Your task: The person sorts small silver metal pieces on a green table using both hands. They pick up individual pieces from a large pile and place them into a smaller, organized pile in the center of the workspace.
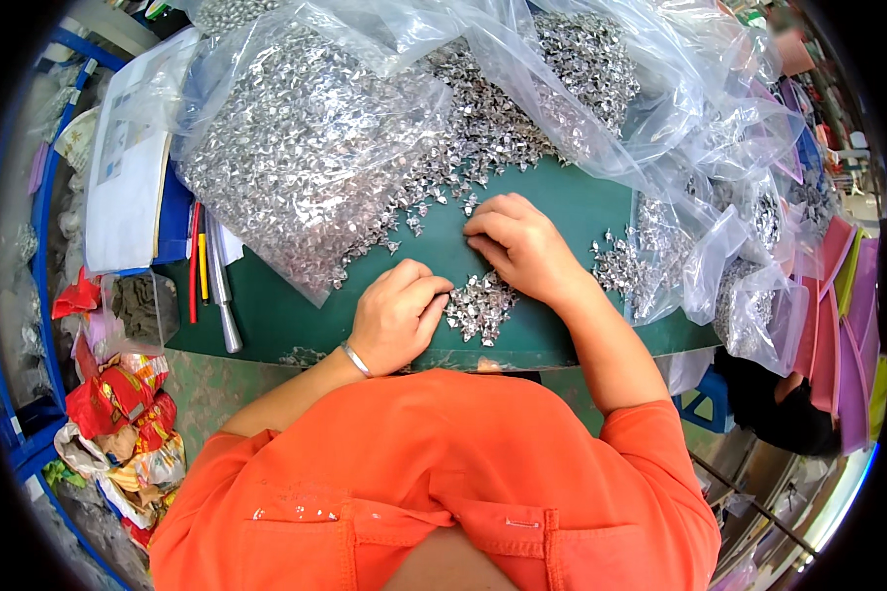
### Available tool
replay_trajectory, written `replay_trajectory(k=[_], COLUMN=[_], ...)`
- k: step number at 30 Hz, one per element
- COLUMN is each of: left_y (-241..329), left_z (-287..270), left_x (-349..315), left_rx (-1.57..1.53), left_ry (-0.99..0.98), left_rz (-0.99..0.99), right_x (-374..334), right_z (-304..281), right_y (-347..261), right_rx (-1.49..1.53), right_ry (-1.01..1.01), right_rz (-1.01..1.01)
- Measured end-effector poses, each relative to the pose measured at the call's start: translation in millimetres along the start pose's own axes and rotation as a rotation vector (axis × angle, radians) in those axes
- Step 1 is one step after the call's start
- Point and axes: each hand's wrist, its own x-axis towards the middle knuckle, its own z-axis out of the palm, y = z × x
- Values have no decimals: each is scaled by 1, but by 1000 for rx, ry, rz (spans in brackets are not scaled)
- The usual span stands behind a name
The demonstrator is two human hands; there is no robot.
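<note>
**A:** On the green tabletop (296, 315), what's biggest from where you watch?

**B:** I see clear plastic bags (306, 148) of small silver metal pieces heaped over the far half of the tabletop, spilling loose ones toward the hands. More bags (739, 286) hang off its right edge.

**A:** Any open room?

**B:** A bare green strip at the tabletop's near-left part, ending at the near edge just in front of the orange shirt (434, 483). At its left edge lie white papers (133, 148) and a few pens (207, 276).

**A:** The hands?

**B:** I see the left hand (396, 315) curled knuckles-up, with a bracelet (356, 360) at the wrist; fingers bent against a little pile of silver pieces (478, 307) near the tabletop's front edge. Whether it pinches one, I cannot tell. The right hand (522, 246) lies palm-down just beyond that pile, fingertips pressed to the tabletop, grasping nothing I can see.
</note>
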Motion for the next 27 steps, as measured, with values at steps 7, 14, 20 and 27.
replay_trajectory(k=[7,14,20,27], left_y=[-2,-2,-1,-2], left_z=[0,1,0,1], left_x=[-1,-1,0,-1], left_rx=[0,-7,-7,1], left_ry=[18,21,16,29], left_rz=[17,26,15,26], right_x=[1,-6,-9,-9], right_z=[-15,-10,-8,-20], right_y=[4,5,7,8], right_rx=[-15,-19,-76,-64], right_ry=[10,66,38,101], right_rz=[318,91,203,268])
